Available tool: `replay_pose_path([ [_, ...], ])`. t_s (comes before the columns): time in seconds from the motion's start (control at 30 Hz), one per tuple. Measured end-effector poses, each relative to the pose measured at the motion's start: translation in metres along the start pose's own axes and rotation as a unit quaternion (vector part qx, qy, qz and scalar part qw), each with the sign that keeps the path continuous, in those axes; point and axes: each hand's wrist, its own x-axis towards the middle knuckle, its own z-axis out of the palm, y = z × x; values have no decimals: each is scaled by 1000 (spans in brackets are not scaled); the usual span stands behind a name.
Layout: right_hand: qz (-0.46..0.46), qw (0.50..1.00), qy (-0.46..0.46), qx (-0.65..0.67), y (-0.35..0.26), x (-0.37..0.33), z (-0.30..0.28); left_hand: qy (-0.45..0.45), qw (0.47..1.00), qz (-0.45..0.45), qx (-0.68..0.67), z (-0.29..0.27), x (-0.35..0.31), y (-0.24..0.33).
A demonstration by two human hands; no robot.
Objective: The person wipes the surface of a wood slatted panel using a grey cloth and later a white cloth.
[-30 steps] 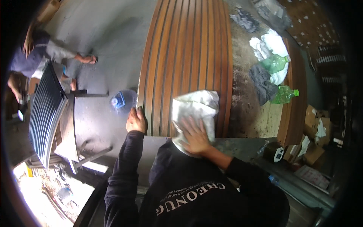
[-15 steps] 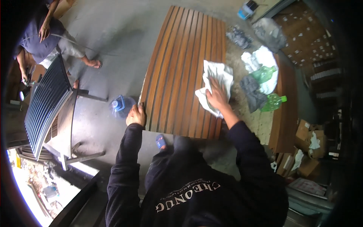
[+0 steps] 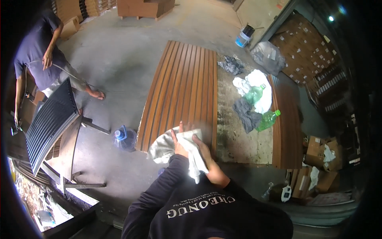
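A bunched white cloth (image 3: 190,145) is between my two hands, just over the near end of a slatted brown wooden panel (image 3: 179,83). My left hand (image 3: 180,146) has its fingers stretched upward against the cloth, some of which spreads out to its left. On the other side, my right hand (image 3: 205,153) is closed round the cloth, with a loose end hanging below. How firmly the left fingers grip is partly hidden by the folds. The panel lies flat on a worn pale work surface (image 3: 242,153), its slats running away from me.
Right of the panel lie green plastic bottles (image 3: 269,120), a dark rag (image 3: 246,113) and white cloths (image 3: 262,101). A second brown panel (image 3: 286,127) is beyond. On the floor at left stands a large bluish water bottle (image 3: 125,139). A co-worker (image 3: 43,59) stands by a black ribbed panel (image 3: 53,127).
My left hand has left the panel's left edge and come to the cloth. My right hand has lifted the cloth off the slats and drawn it toward me. The view has tilted up.
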Motion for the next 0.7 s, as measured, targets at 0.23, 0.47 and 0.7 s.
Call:
replay_pose_path([
  [0.23,-235,954,-72,-172,-15,14,-45,-115,983,88,116,-35,21,53],
  [0.47,-188,957,-129,-180,-64,13,-66,-197,979,56,-21,-49,20,81],
  [0.7,-93,974,-180,-102,-97,5,-85,-4,989,147,-28,8,15,124],
])
